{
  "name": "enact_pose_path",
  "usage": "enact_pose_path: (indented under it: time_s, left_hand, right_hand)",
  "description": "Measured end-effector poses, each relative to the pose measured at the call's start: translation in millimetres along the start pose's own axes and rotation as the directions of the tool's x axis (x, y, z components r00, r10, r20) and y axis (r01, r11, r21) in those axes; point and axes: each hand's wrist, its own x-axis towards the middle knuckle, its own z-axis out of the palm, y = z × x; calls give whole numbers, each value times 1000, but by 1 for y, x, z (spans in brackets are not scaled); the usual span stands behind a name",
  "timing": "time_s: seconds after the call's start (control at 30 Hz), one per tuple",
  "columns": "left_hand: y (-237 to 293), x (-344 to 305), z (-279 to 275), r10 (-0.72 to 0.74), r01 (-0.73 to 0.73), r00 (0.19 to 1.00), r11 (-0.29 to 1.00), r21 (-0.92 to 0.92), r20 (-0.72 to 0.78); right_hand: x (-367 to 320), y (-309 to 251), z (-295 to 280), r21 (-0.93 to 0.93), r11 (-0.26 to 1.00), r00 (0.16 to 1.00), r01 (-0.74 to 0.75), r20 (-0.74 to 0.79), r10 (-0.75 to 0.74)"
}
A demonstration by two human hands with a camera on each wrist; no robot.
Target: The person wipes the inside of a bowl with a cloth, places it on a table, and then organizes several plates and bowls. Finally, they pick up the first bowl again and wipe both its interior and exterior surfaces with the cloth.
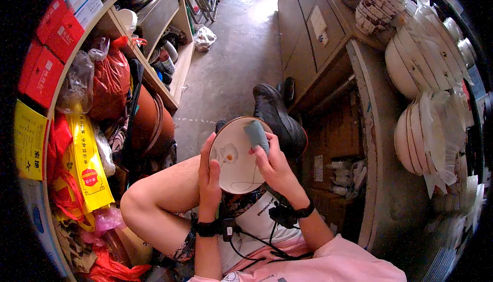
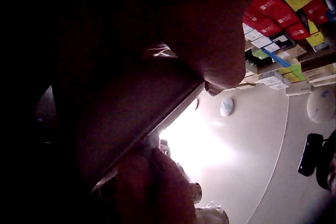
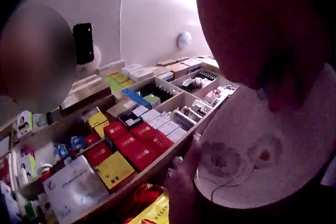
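In the head view, a white bowl (image 1: pixel 239 171) with a flower print and a thin curved line inside is tilted over the person's lap. My left hand (image 1: pixel 208 179) grips it at its left rim, thumb on the inner side. My right hand (image 1: pixel 277 169) pinches a blue-green sponge-like pad (image 1: pixel 256 134) against the upper right of the inside. The right wrist view shows the bowl (image 3: pixel 247 174) from close by, with the left hand (image 3: pixel 184 182) at its edge. Dark in the left wrist view, the bowl (image 2: pixel 136 113) appears nearly edge-on.
Stacked bowls (image 1: pixel 416 64) interleaved with paper stand on the right counter (image 1: pixel 380 128). To the left, shelves hold red boxes (image 1: pixel 59 30), with a yellow bag (image 1: pixel 87 159) and a red bag (image 1: pixel 110 84) below. A walkway (image 1: pixel 231 51) runs ahead past a black shoe (image 1: pixel 277 118).
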Motion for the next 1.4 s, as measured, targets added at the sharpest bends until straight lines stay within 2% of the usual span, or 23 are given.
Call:
enact_pose_path:
  time_s: [0.07, 0.17, 0.23, 0.3, 0.33, 0.4, 0.43, 0.5, 0.53, 0.6, 0.63, 0.7, 0.77, 0.83, 0.87, 0.9, 0.97, 1.1, 1.17, 1.23, 1.3, 1.37, 1.4]
  left_hand:
    - [-2, 0, -1, -7, 7, 1000, 1000, 8, 2]
    - [6, 1, -3, -9, 8, 1000, 999, 51, 14]
    - [6, 1, -4, -5, 2, 1000, 996, 85, 24]
    - [-9, -3, -7, -65, 65, 998, 998, 23, -5]
    - [-19, -6, -9, -96, 96, 995, 995, -8, -18]
    - [-37, -12, -15, -160, 157, 986, 985, -72, -41]
    - [-46, -16, -19, -161, 158, 986, 985, -72, -41]
    - [-59, -23, -26, -321, 306, 946, 927, -219, -39]
    - [-41, -17, -19, -323, 307, 946, 926, -219, -37]
    - [-7, -5, -4, -82, 80, 996, 995, -59, -40]
    - [-6, -4, -3, -81, 79, 996, 995, -58, -38]
    - [-3, -2, -2, -26, 25, 1000, 999, -47, -9]
    - [-1, -1, -2, -12, 12, 1000, 1000, -17, 3]
    - [-6, -1, -4, 4, -4, 1000, 1000, 13, 14]
    - [-19, -1, -6, 12, -12, 1000, 1000, 19, -4]
    - [-18, 2, -5, 21, -20, 1000, 999, 25, -21]
    - [-12, 0, 0, -3, 3, 1000, 1000, -8, -4]
    - [15, 1, 9, -74, 74, 997, 997, -11, -4]
    - [2, 0, 2, -45, 45, 999, 999, -27, 2]
    - [-9, 0, -1, -16, 17, 1000, 999, -44, 10]
    - [-13, 1, -1, -2, 3, 1000, 999, 35, -23]
    - [-15, 0, -2, -26, 26, 999, 1000, -6, -18]
    - [-16, -1, -2, -41, 41, 999, 999, -34, -14]
  right_hand:
    - [5, -4, 10, -163, 975, 985, 149, -58, -160]
    - [8, -11, 26, -250, 949, 973, 192, -74, -216]
    - [6, -30, 30, -214, 968, 990, 130, -34, -140]
    - [3, -34, 34, -156, 943, 956, 293, 36, -291]
    - [1, -37, 32, -157, 943, 956, 292, 36, -290]
    - [-3, -43, 24, -196, 943, 938, 268, 276, -209]
    - [-6, -42, 22, -196, 944, 938, 267, 276, -208]
    - [-12, -41, 16, -319, 917, 888, 241, 453, -75]
    - [-14, -43, 11, -319, 917, 889, 239, 452, -74]
    - [-16, -49, -3, -380, 876, 803, 297, 596, -14]
    - [-17, -50, -10, -379, 876, 804, 297, 595, -15]
    - [-20, -52, -22, -441, 874, 785, 204, 607, 123]
    - [-24, -51, -35, -485, 856, 821, 180, 554, 141]
    - [-22, -55, -46, -692, 722, 861, -5, 365, 355]
    - [-24, -51, -48, -708, 703, 912, -66, 244, 331]
    - [-24, -48, -50, -709, 703, 913, -65, 242, 329]
    - [-21, -44, -54, -577, 796, 978, -182, -24, 206]
    - [-6, -47, -50, -443, 891, 995, -99, -73, 74]
    - [5, -41, -41, -398, 913, 994, -93, -83, 65]
    - [15, -52, -30, -371, 929, 998, 6, -55, -28]
    - [19, -61, -15, -375, 927, 998, 34, -40, -52]
    - [16, -74, -2, -343, 871, 932, 352, 40, -361]
    - [9, -82, 2, -342, 906, 967, 252, 122, -223]
